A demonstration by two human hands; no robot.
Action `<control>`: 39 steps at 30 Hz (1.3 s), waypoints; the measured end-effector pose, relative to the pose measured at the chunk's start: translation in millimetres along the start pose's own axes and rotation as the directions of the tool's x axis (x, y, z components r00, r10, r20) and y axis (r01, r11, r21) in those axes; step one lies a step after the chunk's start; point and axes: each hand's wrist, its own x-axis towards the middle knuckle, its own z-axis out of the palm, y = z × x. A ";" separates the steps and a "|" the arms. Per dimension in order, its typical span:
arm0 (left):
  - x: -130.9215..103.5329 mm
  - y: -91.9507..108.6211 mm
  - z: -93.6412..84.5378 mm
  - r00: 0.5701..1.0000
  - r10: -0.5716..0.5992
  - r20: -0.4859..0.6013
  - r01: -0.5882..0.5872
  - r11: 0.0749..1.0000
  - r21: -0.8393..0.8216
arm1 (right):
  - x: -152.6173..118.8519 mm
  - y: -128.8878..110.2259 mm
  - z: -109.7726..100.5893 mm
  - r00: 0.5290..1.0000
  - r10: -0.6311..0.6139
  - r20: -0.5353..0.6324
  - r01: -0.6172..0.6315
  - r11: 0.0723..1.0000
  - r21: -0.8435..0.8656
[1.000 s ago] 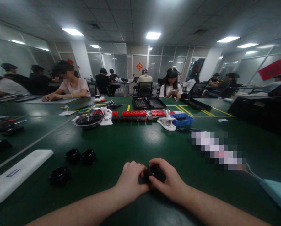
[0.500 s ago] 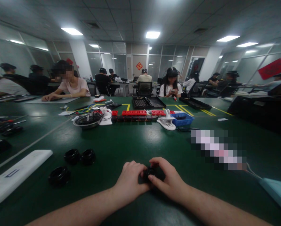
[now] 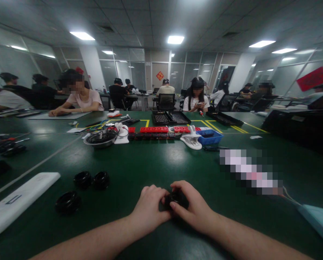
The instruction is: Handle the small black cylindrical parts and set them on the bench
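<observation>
In the head view, the left hand (image 3: 150, 205) and right hand (image 3: 193, 203) stay put, half curled around a black ring (image 3: 174, 197) over the green table (image 3: 139, 159); only its tilt shifts, suggesting turning in place. Three similar rings (image 3: 68, 203) lie leftward.

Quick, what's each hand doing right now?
Left hand: closed, holding the black ring from its left.
Right hand: closed, holding the same black ring from its right.
</observation>
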 end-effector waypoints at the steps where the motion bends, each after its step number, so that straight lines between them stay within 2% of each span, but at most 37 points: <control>1: 0.0 0.0 0.1 1.000 0.002 -0.003 -0.002 1.000 -0.007 | -0.1 0.3 -0.2 1.000 -0.015 -0.006 0.015 1.000 0.006; 5: -0.1 0.1 -0.3 1.000 -0.001 -0.006 0.001 1.000 -0.025 | -0.3 1.1 -1.4 0.998 -0.055 -0.020 0.056 0.998 0.032; 9: -0.4 0.9 -1.0 1.000 -0.020 -0.002 0.020 1.000 -0.017 | 0.1 -0.5 -1.6 0.996 -0.078 0.033 0.076 0.995 0.061; 16: -0.8 0.0 0.1 1.000 -0.001 -0.006 0.001 1.000 -0.006 | 0.1 -0.9 -0.8 0.999 0.038 0.017 -0.038 0.999 0.015; 20: -0.8 -0.5 0.2 1.000 0.003 -0.004 -0.003 1.000 -0.011 | -1.3 0.7 -0.9 1.000 -0.017 -0.020 0.017 0.999 0.035; 25: -0.2 1.3 -1.5 1.000 -0.022 0.014 0.022 1.000 0.004 | -1.8 1.1 -0.7 0.997 -0.073 0.022 0.072 0.995 0.071; 33: -0.6 1.7 -2.4 1.000 -0.023 0.016 0.023 1.000 0.011 | 0.5 0.3 0.9 0.999 0.047 0.014 -0.047 0.999 -0.001; 39: -0.3 2.0 -2.4 0.999 -0.029 0.035 0.028 0.999 0.025 | -1.0 -0.1 -0.4 0.999 -0.043 0.008 0.042 0.997 0.057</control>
